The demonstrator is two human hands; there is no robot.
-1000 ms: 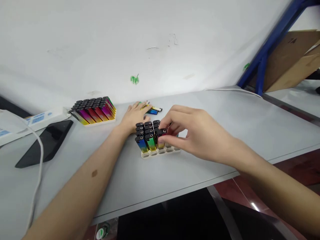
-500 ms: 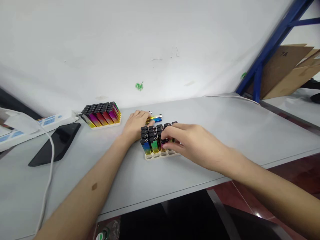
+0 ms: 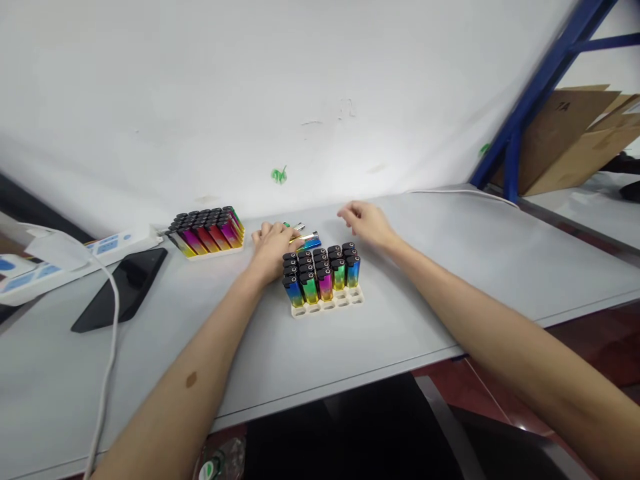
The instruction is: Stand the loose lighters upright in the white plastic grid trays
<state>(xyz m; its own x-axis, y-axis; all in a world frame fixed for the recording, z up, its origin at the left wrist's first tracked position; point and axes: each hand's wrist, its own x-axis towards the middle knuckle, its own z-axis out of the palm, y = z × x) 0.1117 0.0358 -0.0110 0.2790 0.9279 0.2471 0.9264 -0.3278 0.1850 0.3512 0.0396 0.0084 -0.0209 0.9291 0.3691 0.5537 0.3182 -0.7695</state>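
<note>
My left hand [image 3: 273,250] lies on the table with its fingers apart over several loose lighters [image 3: 311,243], partly covering them. Just in front, an off-white rack [image 3: 327,308] holds rows of upright lighters [image 3: 325,285] with black tops and blue, green and pink shiny bodies. Its nearest row of holes shows no lighters. Behind the rack's right end, my right hand [image 3: 369,223] hovers over the table, fingers loosely bent and apart, with nothing seen in them. The loose lighters are to its left.
A second rack [image 3: 215,254] full of lighters stands at the back left. Left of it are a black phone [image 3: 123,290], a white power strip [image 3: 107,248] and a white cable [image 3: 114,320]. The wall [image 3: 310,87] rises behind; a blue frame [image 3: 513,153] and cardboard [image 3: 560,133] stand right.
My right hand has left the lighter in the rack's front part and moved up and back, past the rack. My left hand has stayed by the loose lighters.
</note>
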